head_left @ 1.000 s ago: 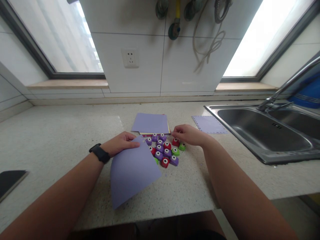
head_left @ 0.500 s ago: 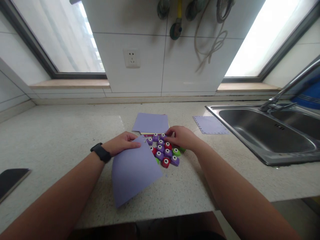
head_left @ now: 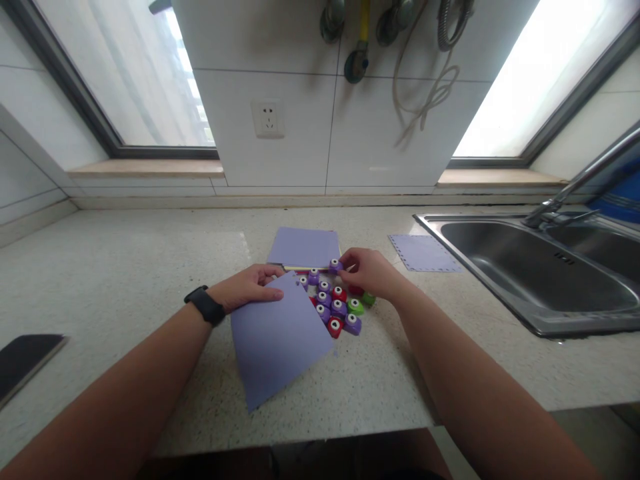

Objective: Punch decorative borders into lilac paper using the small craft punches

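My left hand point(head_left: 256, 288) pinches a sheet of light purple paper point(head_left: 280, 343) by its upper edge, thumb on top. The sheet slants over the counter and covers part of a cluster of small craft punches. In my right hand point(head_left: 364, 268), between thumb and fingertips, is a purple craft punch point(head_left: 335, 265) with a white round top, raised at the far side of the cluster. Purple punches point(head_left: 339, 307), red punches point(head_left: 335, 326) and green punches point(head_left: 355, 306) sit close together below it. Dark shapes mark their white tops.
Behind the punches lies a stack of purple paper point(head_left: 304, 247). A purple sheet with shapes punched along its edges point(head_left: 424, 253) lies beside the steel sink point(head_left: 500, 320). At the far left is a dark flat object point(head_left: 30, 360). A tiled wall with a socket point(head_left: 269, 119) stands behind.
My right hand has lifted the purple punch up from the cluster, towards the paper stack. The sheet in my left hand has shifted slightly right in view, as the camera moved a little.
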Demonstrator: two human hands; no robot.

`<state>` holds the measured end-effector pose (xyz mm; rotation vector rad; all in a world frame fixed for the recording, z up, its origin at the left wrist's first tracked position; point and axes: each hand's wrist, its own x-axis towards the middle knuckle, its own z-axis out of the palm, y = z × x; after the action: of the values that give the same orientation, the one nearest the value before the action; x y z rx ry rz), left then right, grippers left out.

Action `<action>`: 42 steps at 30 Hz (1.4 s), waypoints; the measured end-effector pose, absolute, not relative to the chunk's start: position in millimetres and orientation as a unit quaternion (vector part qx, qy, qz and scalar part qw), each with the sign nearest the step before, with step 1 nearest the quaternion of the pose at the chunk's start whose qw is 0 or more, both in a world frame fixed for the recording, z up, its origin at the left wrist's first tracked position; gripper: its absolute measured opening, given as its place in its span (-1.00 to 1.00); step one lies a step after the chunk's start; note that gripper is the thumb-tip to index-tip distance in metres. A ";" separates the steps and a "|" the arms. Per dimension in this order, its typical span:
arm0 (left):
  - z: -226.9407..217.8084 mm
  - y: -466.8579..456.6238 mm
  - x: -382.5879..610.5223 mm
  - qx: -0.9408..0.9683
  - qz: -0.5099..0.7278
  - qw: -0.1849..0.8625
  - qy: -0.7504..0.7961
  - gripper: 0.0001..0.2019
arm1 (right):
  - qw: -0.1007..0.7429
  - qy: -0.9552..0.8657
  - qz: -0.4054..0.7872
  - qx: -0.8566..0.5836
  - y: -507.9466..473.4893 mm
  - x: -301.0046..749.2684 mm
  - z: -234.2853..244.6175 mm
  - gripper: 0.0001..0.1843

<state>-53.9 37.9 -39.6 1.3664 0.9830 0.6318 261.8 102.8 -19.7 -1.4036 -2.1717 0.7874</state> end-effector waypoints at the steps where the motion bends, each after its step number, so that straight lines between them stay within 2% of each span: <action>1: -39.0 37.7 -55.0 0.589 0.272 0.630 0.427 -0.54 | 0.238 -0.774 0.296 -0.507 103.7 262.8 -19.3 -0.79; 6: -37.8 37.0 -65.3 0.550 0.275 0.675 0.408 -0.37 | 0.321 -0.703 0.444 -0.453 106.8 268.9 -16.9 -0.71; 10: -39.7 37.6 -73.8 0.461 0.346 0.710 0.404 -0.44 | 0.371 -0.620 0.569 -0.392 105.0 271.3 -11.8 -0.65; 13: -35.9 36.0 -75.9 0.386 0.410 0.734 0.379 -0.37 | 0.397 -0.583 0.612 -0.357 104.3 271.5 -9.9 -0.61; 18: -23.4 28.2 -66.9 0.311 0.537 0.699 0.356 -0.13 | 0.439 -0.542 0.638 -0.327 106.3 271.4 -12.1 -0.54; 20: -21.3 25.0 -58.7 0.322 0.552 0.686 0.349 -0.19 | 0.458 -0.523 0.642 -0.324 107.3 270.6 -13.1 -0.53; 23: -20.8 20.8 -43.9 0.367 0.538 0.660 0.375 -0.44 | 0.483 -0.504 0.641 -0.318 107.6 268.4 -13.9 -0.54; 28: -17.4 11.5 -23.1 0.380 0.455 0.652 0.474 -0.51 | 0.506 -0.511 0.607 -0.338 107.6 265.9 -17.0 -0.52; 30: -17.1 4.7 -19.9 0.391 0.460 0.615 0.508 -0.46 | 0.507 -0.517 0.603 -0.335 109.5 266.4 -19.8 -0.49; 34: -27.3 -17.2 -29.0 0.434 0.509 0.448 0.594 -0.25 | 0.486 -0.540 0.610 -0.317 114.1 267.5 -25.7 -0.53; 36: -38.0 -30.9 -39.7 0.491 0.451 0.368 0.648 -0.13 | 0.474 -0.558 0.606 -0.312 115.0 266.7 -27.6 -0.55; 40: -60.7 -53.7 -56.0 0.614 0.232 0.155 0.738 -0.04 | 0.467 -0.576 0.596 -0.309 113.1 262.9 -28.4 -0.60; 42: -68.3 -59.1 -55.6 0.642 0.171 0.100 0.741 0.00 | 0.468 -0.574 0.597 -0.308 111.1 261.0 -27.3 -0.59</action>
<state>-55.6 -59.1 -68.3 1.8982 2.1904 0.5046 261.0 111.1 -27.3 -0.7541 -1.4074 1.4643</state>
